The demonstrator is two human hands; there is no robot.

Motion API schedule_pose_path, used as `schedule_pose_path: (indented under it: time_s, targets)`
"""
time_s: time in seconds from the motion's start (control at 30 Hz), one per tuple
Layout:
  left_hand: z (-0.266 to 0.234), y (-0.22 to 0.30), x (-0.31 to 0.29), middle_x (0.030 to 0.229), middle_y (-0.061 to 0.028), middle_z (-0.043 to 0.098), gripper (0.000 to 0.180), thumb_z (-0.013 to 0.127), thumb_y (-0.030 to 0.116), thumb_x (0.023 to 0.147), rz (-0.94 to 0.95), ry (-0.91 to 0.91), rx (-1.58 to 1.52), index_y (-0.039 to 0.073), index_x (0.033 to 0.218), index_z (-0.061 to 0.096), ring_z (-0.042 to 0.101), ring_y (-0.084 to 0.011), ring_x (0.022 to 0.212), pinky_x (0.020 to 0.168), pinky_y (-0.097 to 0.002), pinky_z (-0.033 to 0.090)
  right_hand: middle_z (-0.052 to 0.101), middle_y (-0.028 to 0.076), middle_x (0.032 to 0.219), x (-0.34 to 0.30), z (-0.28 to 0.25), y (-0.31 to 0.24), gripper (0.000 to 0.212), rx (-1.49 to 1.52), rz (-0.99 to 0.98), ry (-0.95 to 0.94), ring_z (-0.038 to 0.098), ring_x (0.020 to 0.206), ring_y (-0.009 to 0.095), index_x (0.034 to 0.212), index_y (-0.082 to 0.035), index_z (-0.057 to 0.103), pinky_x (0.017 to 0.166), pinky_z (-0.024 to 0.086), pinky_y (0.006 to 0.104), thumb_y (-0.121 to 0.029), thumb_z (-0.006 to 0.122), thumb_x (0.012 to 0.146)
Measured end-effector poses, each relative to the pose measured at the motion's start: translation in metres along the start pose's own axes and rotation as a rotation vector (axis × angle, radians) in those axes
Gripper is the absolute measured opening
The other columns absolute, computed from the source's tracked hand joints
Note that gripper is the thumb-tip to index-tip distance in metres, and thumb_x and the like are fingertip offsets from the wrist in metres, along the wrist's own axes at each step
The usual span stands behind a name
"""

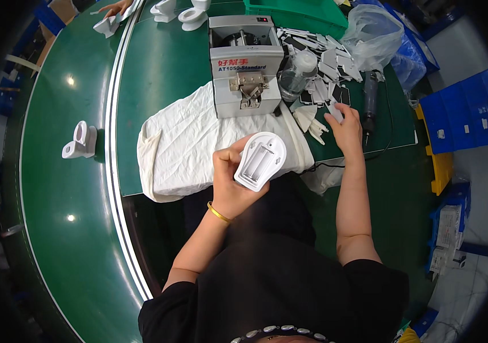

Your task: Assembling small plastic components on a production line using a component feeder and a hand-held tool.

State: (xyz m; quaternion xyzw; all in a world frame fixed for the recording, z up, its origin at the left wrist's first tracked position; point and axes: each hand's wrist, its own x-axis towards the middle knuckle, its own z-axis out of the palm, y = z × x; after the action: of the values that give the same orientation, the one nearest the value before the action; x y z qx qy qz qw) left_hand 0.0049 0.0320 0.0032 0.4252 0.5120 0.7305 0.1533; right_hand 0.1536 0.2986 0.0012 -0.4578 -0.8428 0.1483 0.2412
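My left hand (234, 191) is wrapped round a white plastic toilet-shaped casing (262, 162), above the white cloth (184, 137). The casing's underside faces up, with an open battery compartment and metal contacts inside. At the near edge of a heap of flat white and black pieces (330, 63), my right hand (348, 132) has thumb and fingers closed on a white flat piece (334, 112). Crumpled off-white scraps of cloth or glove (311, 123) lie just left of that hand.
Behind the cloth stands a grey tabletop machine (247, 86), with a clear bottle (296, 74) beside it. A dark corded electric screwdriver (371, 103) lies at right. Toilet-shaped casings (81, 141) rest on the green conveyor (64, 188). Another person's hand (117, 8) is at far left; a green bin (301, 14) stands behind.
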Motion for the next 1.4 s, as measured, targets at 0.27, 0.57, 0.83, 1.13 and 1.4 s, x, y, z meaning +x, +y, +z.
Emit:
schedule_pose_path:
  time_s: [0.27, 0.57, 0.83, 1.13, 1.4]
  targets:
    - [-0.004, 0.022, 0.005, 0.136, -0.0189, 0.050, 0.092, 0.079, 0.002, 0.068, -0.116, -0.027, 0.220, -0.006, 0.144, 0.028, 0.052, -0.0265, 0.125, 0.105, -0.0369, 0.040, 0.064, 0.012, 0.103, 0.004, -0.005, -0.004, 0.047, 0.020, 0.140, -0.048, 0.063, 0.087, 0.024, 0.118, -0.004, 0.062, 0.078, 0.050, 0.0350, -0.022, 0.077, 0.078]
    - [-0.002, 0.014, 0.000, 0.133, -0.0138, 0.051, 0.091, 0.087, 0.011, 0.066, -0.161, 0.015, 0.132, -0.004, 0.140, 0.036, 0.052, -0.0232, 0.122, 0.103, -0.0355, 0.041, 0.063, 0.001, 0.094, -0.033, -0.047, -0.091, 0.029, 0.972, 0.042, -0.010, 0.051, 0.074, 0.004, 0.120, 0.000, 0.061, 0.063, 0.042, 0.0196, -0.006, 0.063, 0.091]
    - [0.000, 0.007, -0.001, 0.130, -0.0148, 0.053, 0.084, 0.088, 0.014, 0.063, -0.146, 0.017, 0.242, 0.004, 0.135, 0.044, 0.054, -0.0321, 0.118, 0.099, -0.0395, 0.045, 0.067, 0.005, 0.094, -0.079, -0.057, -0.161, 0.029, 1.145, -0.107, -0.414, 0.059, 0.079, 0.005, 0.115, 0.003, 0.061, 0.068, 0.046, 0.0185, 0.006, 0.066, 0.086]
    - [-0.003, 0.010, 0.001, 0.127, -0.0155, 0.055, 0.081, 0.086, 0.012, 0.063, -0.060, 0.019, 0.378, 0.005, 0.133, 0.047, 0.054, -0.0354, 0.115, 0.095, -0.0417, 0.047, 0.070, 0.008, 0.091, -0.085, -0.044, -0.157, 0.025, 0.925, -0.256, -0.469, 0.065, 0.081, 0.009, 0.110, 0.004, 0.062, 0.070, 0.052, 0.0200, 0.003, 0.070, 0.086]
    - [-0.002, 0.016, 0.008, 0.127, -0.0154, 0.054, 0.072, 0.079, 0.009, 0.072, -0.023, -0.023, 0.418, 0.000, 0.134, 0.044, 0.056, -0.0297, 0.115, 0.097, -0.0364, 0.045, 0.069, 0.006, 0.086, -0.085, -0.038, -0.155, 0.021, 0.982, -0.239, -0.365, 0.061, 0.070, 0.006, 0.106, 0.002, 0.066, 0.060, 0.047, 0.0190, 0.002, 0.071, 0.085]
